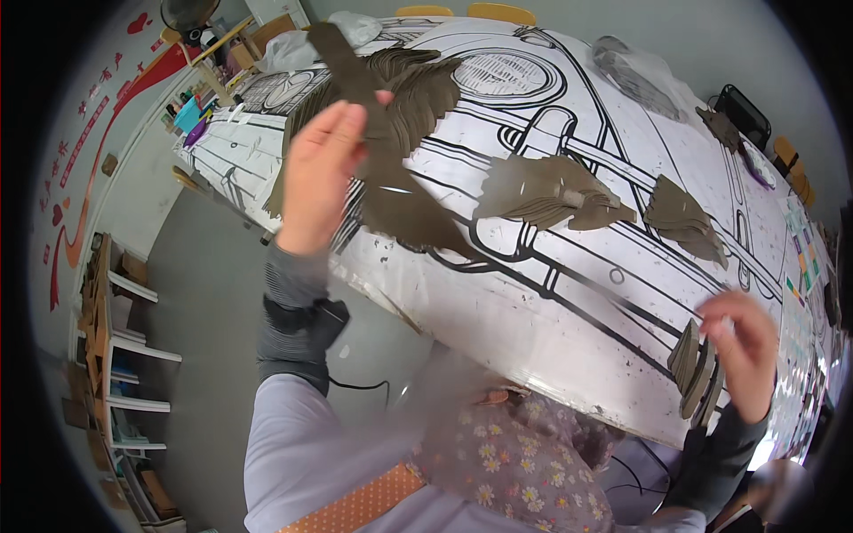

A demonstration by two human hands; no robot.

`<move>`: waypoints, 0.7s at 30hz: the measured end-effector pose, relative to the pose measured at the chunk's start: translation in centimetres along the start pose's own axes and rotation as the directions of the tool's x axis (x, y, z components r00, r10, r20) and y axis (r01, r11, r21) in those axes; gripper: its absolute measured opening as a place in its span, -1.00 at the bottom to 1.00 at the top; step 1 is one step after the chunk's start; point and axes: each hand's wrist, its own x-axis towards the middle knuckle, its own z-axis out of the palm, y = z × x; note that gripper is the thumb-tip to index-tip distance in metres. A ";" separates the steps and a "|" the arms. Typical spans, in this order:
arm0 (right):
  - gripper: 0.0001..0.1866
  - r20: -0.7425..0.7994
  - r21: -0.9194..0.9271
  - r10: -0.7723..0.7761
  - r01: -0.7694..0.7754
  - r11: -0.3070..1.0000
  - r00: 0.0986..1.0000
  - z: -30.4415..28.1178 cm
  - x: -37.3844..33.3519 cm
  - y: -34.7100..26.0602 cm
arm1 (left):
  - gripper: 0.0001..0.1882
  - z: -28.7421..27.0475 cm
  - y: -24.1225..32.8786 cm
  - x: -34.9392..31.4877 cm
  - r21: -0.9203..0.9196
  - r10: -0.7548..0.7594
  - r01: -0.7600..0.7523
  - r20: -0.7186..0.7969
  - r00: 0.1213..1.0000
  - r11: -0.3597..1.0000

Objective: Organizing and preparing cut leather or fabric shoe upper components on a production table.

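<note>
My left hand (pixel 316 173) is raised over the table's left side, thumb and fingers pinched on a long grey-brown strip (pixel 342 67) of thin, flexible sheet material. The strip runs from the upper left down past the hand, overlapping a large fanned pile of similar pieces (pixel 426 93), so its lower end is hard to separate from them. My right hand (pixel 745 351) hovers at the table's near right, slightly blurred, its fingers bent but apart with nothing visible between them. Close beside it are several narrow grey-brown pieces (pixel 684 355), standing in a small row near the edge.
Two more fanned stacks, a middle stack (pixel 546 191) and a right stack (pixel 684 218), lie on the white table (pixel 426 298) printed with black line drawings. Plastic-wrapped material (pixel 644 75) rests at the far side. White shelving (pixel 133 351) stands at left; yellow chairs (pixel 502 13) are behind.
</note>
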 end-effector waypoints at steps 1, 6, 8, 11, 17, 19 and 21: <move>-0.87 0.027 0.016 0.129 -0.130 0.991 0.991 -0.1 -2.0 1.4 | -0.68 -1.5 -0.5 1.7 0.012 -0.039 0.040 -0.070 0.997 0.999; -0.92 0.070 0.079 0.368 -0.373 0.924 0.927 1.7 -8.3 6.2 | -0.60 -12.7 -9.9 11.4 0.422 -0.051 0.108 -0.146 0.988 0.900; -0.92 0.075 0.103 0.359 -0.365 0.925 0.930 2.2 -8.7 6.7 | -0.60 -16.0 -15.6 13.9 0.494 -0.075 0.143 -0.155 0.985 0.858; -0.91 0.031 0.131 0.341 -0.342 0.930 0.939 2.3 -9.0 6.4 | -0.61 -19.1 -22.3 16.5 0.665 -0.028 0.080 -0.088 0.996 0.743; -0.88 -0.019 0.127 0.384 -0.379 0.917 0.923 1.7 -12.4 6.4 | -0.55 -19.7 -27.2 19.2 0.624 0.058 0.166 -0.322 0.945 0.763; -0.88 -0.045 0.109 0.421 -0.414 0.904 0.906 1.7 -13.6 6.7 | -0.49 -17.8 -29.1 20.3 0.677 0.070 0.189 -0.337 0.939 0.712; -0.88 -0.045 0.119 0.421 -0.413 0.903 0.906 1.6 -14.2 7.2 | -0.31 -18.6 -27.5 20.8 0.732 0.071 0.187 -0.306 0.949 0.655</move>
